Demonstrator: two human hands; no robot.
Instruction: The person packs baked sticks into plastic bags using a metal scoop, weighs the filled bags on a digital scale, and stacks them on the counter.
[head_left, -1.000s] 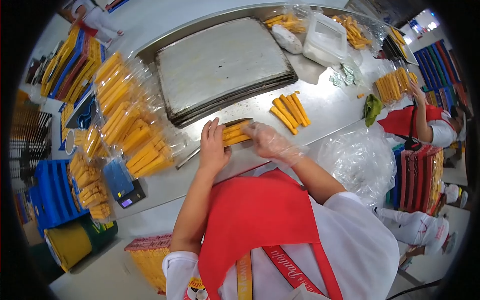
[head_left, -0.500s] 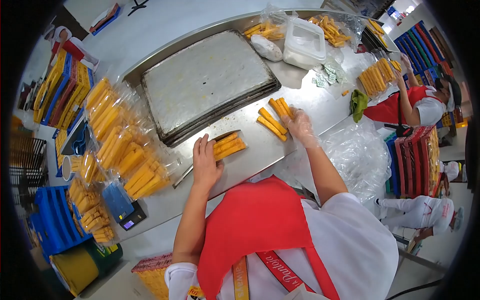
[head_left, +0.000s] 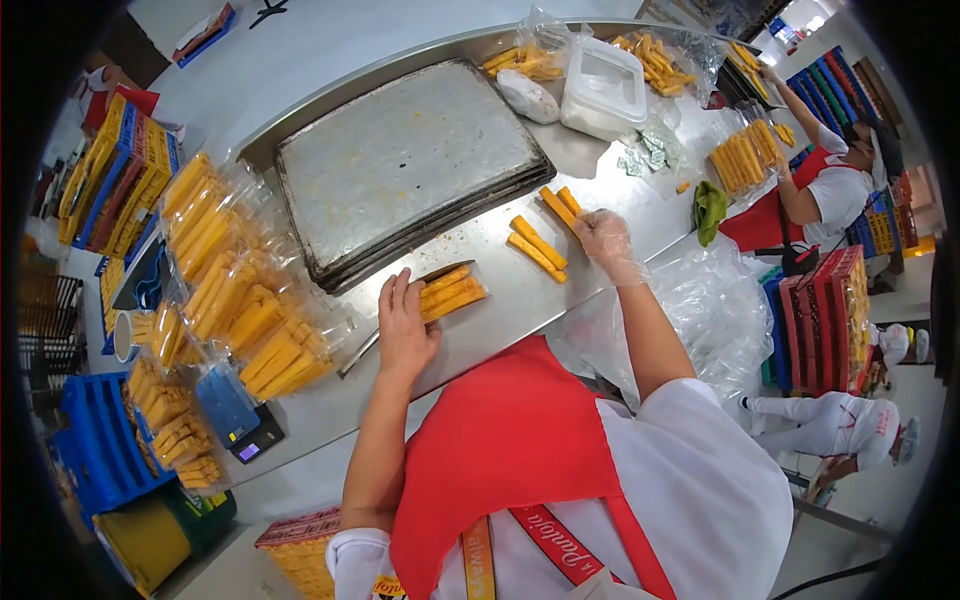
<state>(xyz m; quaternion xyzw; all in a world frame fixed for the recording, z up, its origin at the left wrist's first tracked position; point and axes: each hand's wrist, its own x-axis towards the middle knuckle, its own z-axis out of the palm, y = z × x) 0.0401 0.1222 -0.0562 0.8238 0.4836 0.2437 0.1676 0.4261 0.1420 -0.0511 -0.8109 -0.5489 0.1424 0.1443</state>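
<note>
My left hand (head_left: 405,325) rests with its fingers stretched out against the left end of a small metal holder (head_left: 447,270) containing several orange-yellow breadsticks (head_left: 455,294). In its clear plastic glove, my right hand (head_left: 606,240) has its fingers bunched at the near end of a breadstick (head_left: 560,208) lying on the steel table; another stick lies alongside. What is inside the fingers is partly hidden. Just left of that hand, a pair of loose breadsticks (head_left: 537,246) lies on the steel.
Stacked baking trays (head_left: 400,160) fill the table's middle. Bagged breadsticks (head_left: 235,270) line the left side, near a scale (head_left: 257,440). Clear plastic bags (head_left: 705,320) lie at right. A white-lidded tub (head_left: 605,90) stands at the back. A co-worker (head_left: 820,190) stands at the far right.
My right hand has shifted slightly right and its fingers have drawn together at the sticks. My left hand stays by the holder. The co-worker's arm now reaches farther toward the back.
</note>
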